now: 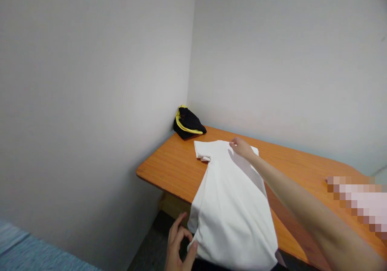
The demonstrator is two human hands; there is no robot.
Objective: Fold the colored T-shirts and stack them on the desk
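Observation:
A white short-sleeved T-shirt (236,206) lies front to back over the table, its lower part hanging past the near edge. My right hand (242,148) reaches across to the collar end, with fingertips pinched at the shirt's top edge. Down at the hem's left corner, my left hand (178,245) has its thumb and a curled finger closed on the cloth, while the index finger sticks out. One sleeve spreads to the left on the tabletop; my right hand and wrist partly cover the other shoulder.
The orange-brown wooden table (169,170) stands against grey walls in a corner. A black cap with yellow trim (190,122) sits at its back left. Something pink, blurred out (365,202), is at the right. Blue fabric (36,255) shows at lower left.

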